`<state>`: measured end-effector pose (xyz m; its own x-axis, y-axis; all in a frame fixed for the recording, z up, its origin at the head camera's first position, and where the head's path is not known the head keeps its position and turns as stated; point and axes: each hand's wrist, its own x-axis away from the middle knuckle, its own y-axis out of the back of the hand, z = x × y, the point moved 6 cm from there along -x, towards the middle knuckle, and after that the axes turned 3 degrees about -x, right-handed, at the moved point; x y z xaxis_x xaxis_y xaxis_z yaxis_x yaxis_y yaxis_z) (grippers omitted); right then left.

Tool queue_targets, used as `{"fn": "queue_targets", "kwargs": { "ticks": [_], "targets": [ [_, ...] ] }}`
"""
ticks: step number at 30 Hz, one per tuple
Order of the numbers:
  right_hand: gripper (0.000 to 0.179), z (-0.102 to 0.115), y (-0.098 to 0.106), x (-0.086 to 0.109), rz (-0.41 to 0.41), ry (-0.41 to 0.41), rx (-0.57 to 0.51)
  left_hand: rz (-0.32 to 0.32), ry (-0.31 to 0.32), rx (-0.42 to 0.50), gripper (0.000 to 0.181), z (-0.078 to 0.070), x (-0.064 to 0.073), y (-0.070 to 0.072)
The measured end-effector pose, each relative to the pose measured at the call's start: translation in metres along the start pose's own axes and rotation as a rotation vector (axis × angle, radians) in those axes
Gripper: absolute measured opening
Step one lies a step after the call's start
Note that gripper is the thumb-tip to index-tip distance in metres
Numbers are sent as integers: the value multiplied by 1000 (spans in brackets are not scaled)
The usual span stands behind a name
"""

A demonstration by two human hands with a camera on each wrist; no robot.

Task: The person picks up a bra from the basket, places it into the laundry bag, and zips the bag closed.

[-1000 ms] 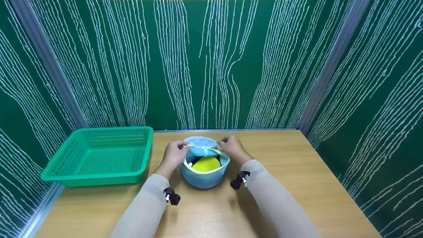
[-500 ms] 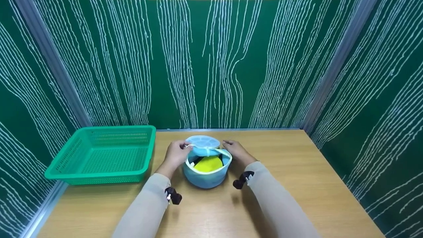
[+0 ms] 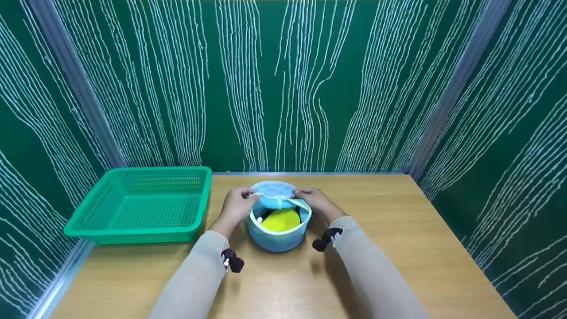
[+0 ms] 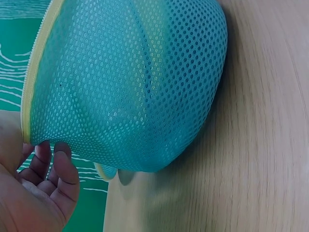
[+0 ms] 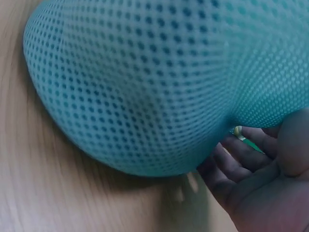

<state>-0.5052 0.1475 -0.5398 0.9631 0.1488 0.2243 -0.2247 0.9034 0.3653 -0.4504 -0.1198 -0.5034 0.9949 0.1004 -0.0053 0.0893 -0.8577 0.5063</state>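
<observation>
A light-blue mesh laundry bag [image 3: 275, 239] with a pale yellow zip edge stands on the table, its round lid [image 3: 273, 189] raised at the back. Inside, a bright yellow item [image 3: 281, 220] and something dark show through the opening. At the back left, my left hand [image 3: 238, 205] pinches the zip edge; the left wrist view has the fingers [image 4: 66, 176] bent beside the mesh wall. My right hand [image 3: 316, 203] pinches the bag at the back right, where the right wrist view shows mesh drawn in between thumb and fingers [image 5: 241, 157].
To the left stands a green plastic basket [image 3: 138, 210] with perforated walls. The wooden table [image 3: 398, 248] ends at green panels [image 3: 301, 88] with white wavy lines, at the back and on both sides.
My right hand came away from the lid's edge slightly to the right, then returned to it. My left hand kept its grip. The whole view shifted slightly.
</observation>
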Motion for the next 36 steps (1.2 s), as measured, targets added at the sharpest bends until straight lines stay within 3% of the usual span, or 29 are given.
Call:
{"fn": "queue_targets", "kwargs": {
  "ticks": [4, 7, 15, 18, 21, 26, 33, 36],
  "targets": [
    [51, 2, 0, -2, -33, -18, -67, -19, 18, 18, 27, 0, 2, 2],
    [47, 8, 2, -2, -72, 15, -81, -32, 58, 34, 27, 2, 2, 3],
    [12, 16, 9, -2, -245, 81, -188, -54, 100, 56, 28, 5, 4, 2],
    [11, 19, 9, -1, -281, 112, -215, -69, 117, 67, 27, 5, 5, 3],
    [23, 22, 8, 1, -285, 118, -255, -78, 113, 66, 26, 5, 6, 3],
    [65, 23, 6, 3, -266, 59, -288, -82, 108, 67, 26, 6, 6, 3],
    [76, 19, 5, 5, -263, -9, -396, -89, 84, 77, 28, 7, 7, 4],
    [77, 15, 9, 5, -273, -56, -307, -87, 88, 77, 27, 6, 8, 5]
  ]
}}
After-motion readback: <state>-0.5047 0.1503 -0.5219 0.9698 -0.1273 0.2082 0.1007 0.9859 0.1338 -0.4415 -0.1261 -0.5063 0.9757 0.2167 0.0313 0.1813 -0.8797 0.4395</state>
